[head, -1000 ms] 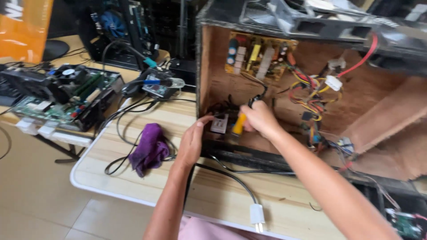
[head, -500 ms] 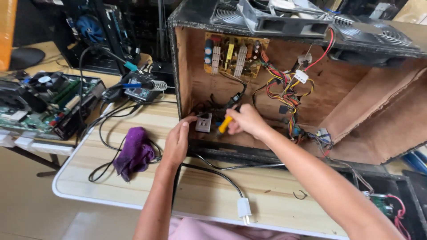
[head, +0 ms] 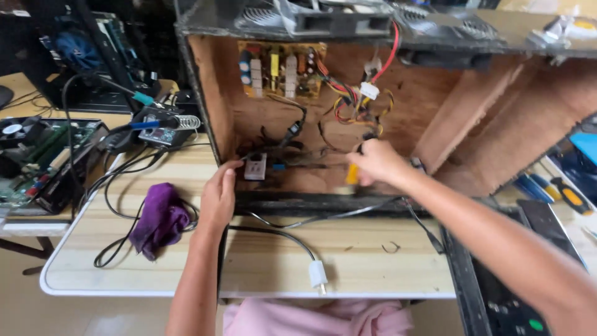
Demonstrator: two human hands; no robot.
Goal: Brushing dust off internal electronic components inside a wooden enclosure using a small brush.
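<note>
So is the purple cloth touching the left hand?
Apart. The head view shows bare tabletop and a black cable between the purple cloth and the left hand, which rests at the wooden box's front edge.

Right hand (head: 376, 160) is motion-blurred; it covers most of the yellow-handled tool (head: 352, 174), so the tip and what it touches can't be seen. Left hand (head: 219, 196) hides part of the wooden box's (head: 472, 118) dark front edge; fingertips near the small white part (head: 255, 166), contact unclear. Circuit board (head: 281, 68) components too small to identify. Wire bundle (head: 351, 102) ends are lost in shadow on the box floor. Box top and right side cut off by the frame. Pink cloth (head: 317, 317) cut by the bottom edge. Black device (head: 504, 292) at lower right half hidden under the right forearm. Green board (head: 37, 155) at far left cropped.
</note>
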